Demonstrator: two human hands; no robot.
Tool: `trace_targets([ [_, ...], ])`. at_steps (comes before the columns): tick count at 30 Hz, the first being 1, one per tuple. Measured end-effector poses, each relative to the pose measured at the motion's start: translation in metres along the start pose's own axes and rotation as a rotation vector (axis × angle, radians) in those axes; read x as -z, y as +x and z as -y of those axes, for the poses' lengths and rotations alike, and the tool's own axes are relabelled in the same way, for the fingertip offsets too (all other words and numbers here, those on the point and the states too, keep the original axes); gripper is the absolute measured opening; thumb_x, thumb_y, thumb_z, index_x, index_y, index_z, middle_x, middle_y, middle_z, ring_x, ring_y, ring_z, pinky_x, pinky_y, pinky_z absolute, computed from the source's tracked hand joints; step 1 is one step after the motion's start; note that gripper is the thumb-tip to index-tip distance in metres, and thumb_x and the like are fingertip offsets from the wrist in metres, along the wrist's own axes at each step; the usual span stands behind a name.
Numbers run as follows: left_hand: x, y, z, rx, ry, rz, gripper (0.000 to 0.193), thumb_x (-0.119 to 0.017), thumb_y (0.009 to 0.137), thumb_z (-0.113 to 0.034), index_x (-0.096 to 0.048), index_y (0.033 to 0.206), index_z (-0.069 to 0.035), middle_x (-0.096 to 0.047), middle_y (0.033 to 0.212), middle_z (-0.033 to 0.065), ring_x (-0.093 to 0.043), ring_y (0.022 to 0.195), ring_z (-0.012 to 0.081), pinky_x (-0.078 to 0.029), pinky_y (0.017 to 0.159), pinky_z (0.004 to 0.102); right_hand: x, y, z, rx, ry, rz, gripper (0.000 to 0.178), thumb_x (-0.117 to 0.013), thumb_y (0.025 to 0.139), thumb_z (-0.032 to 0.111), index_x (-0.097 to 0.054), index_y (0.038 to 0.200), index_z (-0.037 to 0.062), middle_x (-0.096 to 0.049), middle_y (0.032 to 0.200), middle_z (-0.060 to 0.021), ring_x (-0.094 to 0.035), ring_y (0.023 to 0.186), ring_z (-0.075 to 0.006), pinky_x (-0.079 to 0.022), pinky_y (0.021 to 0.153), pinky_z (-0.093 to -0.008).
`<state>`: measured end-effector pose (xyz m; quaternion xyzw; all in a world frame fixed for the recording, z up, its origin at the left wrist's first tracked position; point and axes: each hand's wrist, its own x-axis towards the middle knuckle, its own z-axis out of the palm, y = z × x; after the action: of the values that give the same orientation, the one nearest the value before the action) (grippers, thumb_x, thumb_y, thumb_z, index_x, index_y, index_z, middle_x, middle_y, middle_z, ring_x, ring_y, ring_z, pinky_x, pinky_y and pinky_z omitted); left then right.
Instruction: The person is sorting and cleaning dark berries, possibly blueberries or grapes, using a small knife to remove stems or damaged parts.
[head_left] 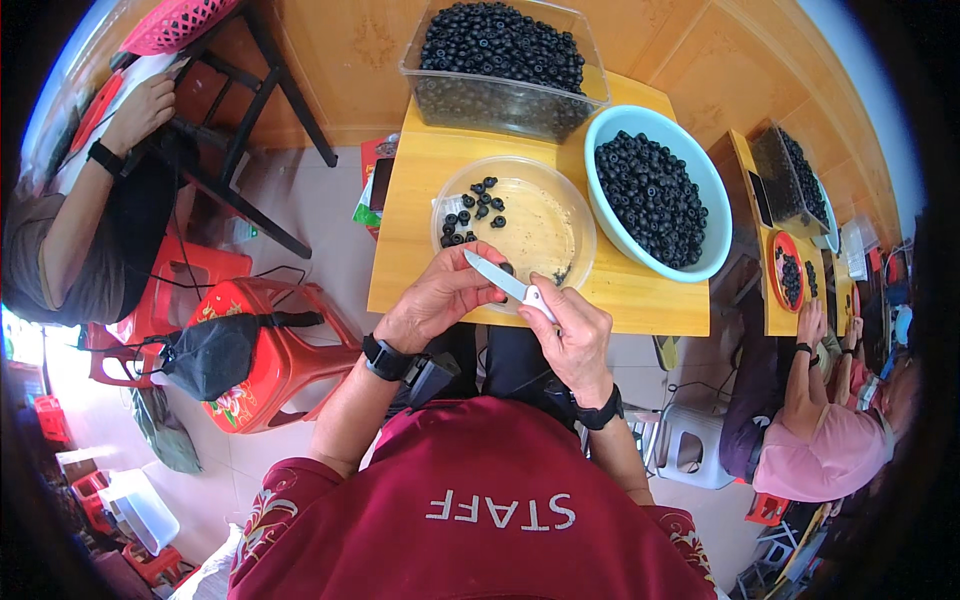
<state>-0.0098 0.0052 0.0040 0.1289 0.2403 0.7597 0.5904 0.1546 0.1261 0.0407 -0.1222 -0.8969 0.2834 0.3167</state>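
My right hand [575, 335] is closed on the white handle of a small knife [500, 278], its blade pointing up and left towards my left hand. My left hand [435, 298] pinches a small round black part [507, 269], which shows just beside the blade; fingers hide most of it. Both hands are over the near rim of a shallow, round clear tub [540, 215]. Inside it, several black ring-shaped parts [483, 205] lie at the left, with small dark scraps near the right side.
A pale blue basin [718, 245] full of black parts stands at the table's right. Behind the tub is a clear rectangular bin [480, 110] heaped with more. Red stools [280, 350] stand left of the wooden table [400, 270]. Other people sit at left and right.
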Motion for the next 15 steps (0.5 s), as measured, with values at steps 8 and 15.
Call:
trace_targets([
  [8, 0.001, -0.003, -0.006, 0.003, 0.021, 0.037, 0.017, -0.066, 0.088, -0.004, -0.060, 0.103, -0.003, -0.065, 0.099, 0.0097, -0.064, 0.085, 0.0168, -0.054, 0.077, 0.0280, 0.003, 0.003, -0.010, -0.027, -0.050, -0.010, 0.030, -0.076, 0.080, 0.016, -0.069, 0.107, 0.0052, -0.062, 0.070, -0.0112, -0.063, 0.058, -0.0277, -0.048, 0.052, -0.0372],
  [15, -0.012, -0.008, -0.017, 0.006, 0.059, 0.007, 0.015, -0.068, 0.087, -0.006, -0.060, 0.099, -0.003, -0.064, 0.101, 0.0117, -0.062, 0.078, 0.0157, -0.052, 0.074, 0.0256, 0.014, -0.007, -0.042, -0.219, -0.095, -0.088, 0.024, -0.072, 0.084, 0.017, -0.070, 0.103, 0.0023, -0.064, 0.071, -0.0147, -0.063, 0.058, -0.0277, -0.049, 0.055, -0.0353],
])
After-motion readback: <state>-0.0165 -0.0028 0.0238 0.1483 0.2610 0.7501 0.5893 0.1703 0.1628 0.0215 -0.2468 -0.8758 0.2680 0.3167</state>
